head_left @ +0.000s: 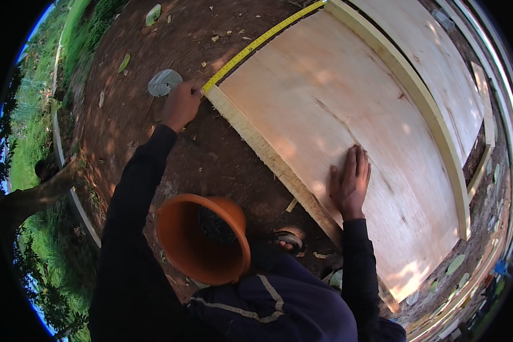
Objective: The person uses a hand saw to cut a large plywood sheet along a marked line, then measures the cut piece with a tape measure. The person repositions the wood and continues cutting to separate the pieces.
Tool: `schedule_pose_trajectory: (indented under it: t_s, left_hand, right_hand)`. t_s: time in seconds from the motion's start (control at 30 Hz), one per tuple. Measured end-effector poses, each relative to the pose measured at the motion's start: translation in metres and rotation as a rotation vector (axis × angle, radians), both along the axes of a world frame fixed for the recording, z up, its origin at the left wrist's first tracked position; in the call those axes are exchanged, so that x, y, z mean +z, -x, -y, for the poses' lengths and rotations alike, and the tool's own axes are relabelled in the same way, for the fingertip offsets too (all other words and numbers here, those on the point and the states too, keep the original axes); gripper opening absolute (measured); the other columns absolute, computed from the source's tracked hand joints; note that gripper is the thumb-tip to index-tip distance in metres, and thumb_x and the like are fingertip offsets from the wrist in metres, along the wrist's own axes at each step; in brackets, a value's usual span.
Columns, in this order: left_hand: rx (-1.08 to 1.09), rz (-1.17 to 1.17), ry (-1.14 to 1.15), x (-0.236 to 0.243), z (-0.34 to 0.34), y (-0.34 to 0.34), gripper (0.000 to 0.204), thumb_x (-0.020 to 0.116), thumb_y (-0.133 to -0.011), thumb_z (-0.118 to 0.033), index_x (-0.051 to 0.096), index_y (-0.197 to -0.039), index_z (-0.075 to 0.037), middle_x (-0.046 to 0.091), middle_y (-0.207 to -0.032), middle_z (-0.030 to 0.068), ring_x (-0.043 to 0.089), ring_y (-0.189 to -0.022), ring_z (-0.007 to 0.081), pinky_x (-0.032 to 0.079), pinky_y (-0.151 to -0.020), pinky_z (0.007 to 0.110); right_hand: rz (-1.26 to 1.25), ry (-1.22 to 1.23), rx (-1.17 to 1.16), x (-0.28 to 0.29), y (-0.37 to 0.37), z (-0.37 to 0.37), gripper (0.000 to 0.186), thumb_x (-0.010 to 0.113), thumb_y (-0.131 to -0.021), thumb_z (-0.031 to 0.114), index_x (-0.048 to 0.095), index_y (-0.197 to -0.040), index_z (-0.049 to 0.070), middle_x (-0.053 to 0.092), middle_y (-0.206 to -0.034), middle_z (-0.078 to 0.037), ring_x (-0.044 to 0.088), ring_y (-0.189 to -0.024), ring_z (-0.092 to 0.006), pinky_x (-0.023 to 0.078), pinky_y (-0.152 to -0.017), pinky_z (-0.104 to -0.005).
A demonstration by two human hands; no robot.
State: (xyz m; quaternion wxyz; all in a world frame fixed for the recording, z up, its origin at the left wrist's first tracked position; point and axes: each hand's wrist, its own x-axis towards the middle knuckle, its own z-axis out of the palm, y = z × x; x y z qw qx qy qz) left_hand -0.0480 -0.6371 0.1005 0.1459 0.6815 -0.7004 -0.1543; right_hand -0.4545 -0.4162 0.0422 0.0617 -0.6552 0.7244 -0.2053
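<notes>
My left hand (182,106) pinches the near end of a yellow tape measure (256,44) at the left corner of a plywood sheet (302,85). The tape runs along the sheet's far-left edge up to a wooden batten (404,80) at the top. Another batten (268,154), rough-edged, borders the side of the sheet nearest me. My right hand (351,181) rests flat on the plywood, fingers stretched out and close together, holding nothing. The tape's far end lies at the batten's end, near the top of the view.
An orange bucket (176,245) with something dark inside stands by my leg. A second plywood sheet (433,51) lies beyond the long batten. A roundish grey piece (164,83) is on the brown soil near my left hand. A tree trunk (34,199) rises at left.
</notes>
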Motion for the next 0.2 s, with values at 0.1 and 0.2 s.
schedule_pose_trajectory:
  t_s: [0.1, 0.2]
  left_hand:
    - [0.001, -0.013, -0.016, -0.0002, 0.0026, 0.0044, 0.024, 0.07, -0.095, -0.021, 0.073, -0.096, 0.003, 0.072, -0.086, 0.0245, 0.07, -0.083, 0.0416, 0.051, -0.076, 0.05]
    - [0.012, 0.066, -0.041, -0.0045, 0.0042, -0.0001, 0.028, 0.071, -0.093, -0.024, 0.076, -0.106, 0.001, 0.073, -0.091, 0.0256, 0.072, -0.087, 0.0427, 0.052, -0.078, 0.049]
  right_hand:
    - [0.002, -0.014, 0.007, 0.0041, 0.0008, -0.0045, 0.069, 0.071, -0.092, 0.022, 0.043, -0.152, 0.002, 0.043, -0.157, -0.021, 0.039, -0.147, -0.0434, 0.029, -0.121, -0.0585]
    - [0.002, -0.003, 0.034, -0.0022, 0.0057, -0.008, 0.071, 0.071, -0.092, 0.022, 0.041, -0.153, 0.003, 0.041, -0.159, -0.019, 0.035, -0.149, -0.0454, 0.028, -0.122, -0.0576]
